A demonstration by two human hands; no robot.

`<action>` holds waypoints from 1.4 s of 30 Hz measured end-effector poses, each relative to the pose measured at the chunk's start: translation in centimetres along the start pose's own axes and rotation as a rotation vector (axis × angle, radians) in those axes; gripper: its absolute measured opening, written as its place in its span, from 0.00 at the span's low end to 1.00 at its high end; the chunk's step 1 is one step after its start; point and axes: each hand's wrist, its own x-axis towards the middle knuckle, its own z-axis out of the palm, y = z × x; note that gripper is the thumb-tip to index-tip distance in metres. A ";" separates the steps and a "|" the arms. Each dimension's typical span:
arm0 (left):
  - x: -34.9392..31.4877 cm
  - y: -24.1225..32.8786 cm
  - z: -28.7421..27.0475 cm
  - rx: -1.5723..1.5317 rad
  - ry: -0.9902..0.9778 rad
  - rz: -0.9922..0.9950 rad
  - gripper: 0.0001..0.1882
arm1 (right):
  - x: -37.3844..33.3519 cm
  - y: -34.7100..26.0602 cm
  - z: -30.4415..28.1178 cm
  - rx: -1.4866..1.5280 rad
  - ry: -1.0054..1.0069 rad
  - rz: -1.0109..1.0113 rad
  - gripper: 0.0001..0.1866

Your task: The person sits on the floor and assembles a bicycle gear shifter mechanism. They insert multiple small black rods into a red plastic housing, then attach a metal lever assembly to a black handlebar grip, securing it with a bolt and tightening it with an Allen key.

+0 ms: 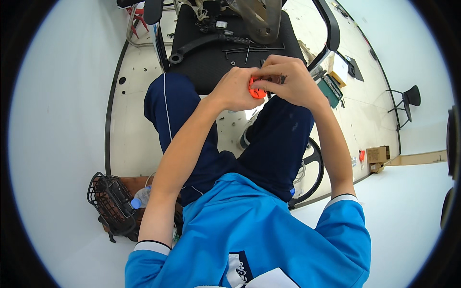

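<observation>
Between my two hands, just above the front edge of the black chair seat, is a small orange-red part (258,91) with dark slots in it. My left hand (234,90) is closed round its left side. From the right, my right hand (291,80) pinches at it, with the thumb lying across its face. A small dark bit shows within the right hand's fingers; I cannot make out what it is. Much of the orange-red part is hidden by the fingers.
On the black chair seat (194,84) lie a black crank arm (199,45), several hex keys (254,49), a small nut (233,63) and a large dull metal piece (261,21). A green case (330,90) is on the floor at right. A black wire basket (109,204) and bottle (142,197) are at lower left.
</observation>
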 end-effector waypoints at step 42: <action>-0.8 -0.7 2.0 0.227 -0.464 -0.138 0.20 | -4.9 2.7 3.5 0.180 -0.049 0.103 0.07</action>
